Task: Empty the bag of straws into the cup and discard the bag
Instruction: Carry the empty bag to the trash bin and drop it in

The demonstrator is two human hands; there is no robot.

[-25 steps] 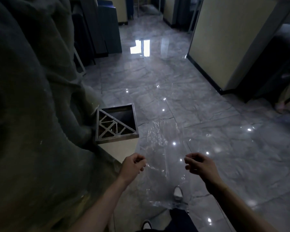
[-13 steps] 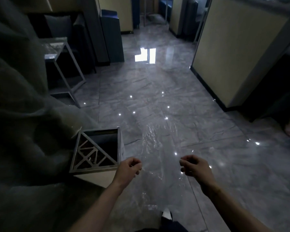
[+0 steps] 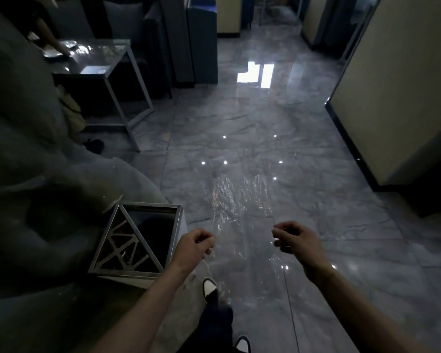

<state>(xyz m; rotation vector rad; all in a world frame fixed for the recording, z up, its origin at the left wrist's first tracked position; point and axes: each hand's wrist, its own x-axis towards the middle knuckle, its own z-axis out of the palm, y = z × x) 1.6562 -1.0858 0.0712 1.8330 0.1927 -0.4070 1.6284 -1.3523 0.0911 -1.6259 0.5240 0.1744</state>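
Count, head view:
- Hands: 2. Left hand (image 3: 192, 247) and right hand (image 3: 294, 238), both pinched closed on the plastic.
- Clear plastic bag (image 3: 241, 205): 1, stretched between the hands.
- Square bin (image 3: 138, 240) with a lattice top: 1, at lower left.
- Shoes: 2, one (image 3: 209, 287) ahead, one (image 3: 242, 343) at the bottom edge.
- Glass-topped desk (image 3: 99, 59) with a metal frame: 1, at upper left.
- A second person's arm (image 3: 46, 34) at that desk: 1.
- Straws, cup: cannot tell in this dim light.
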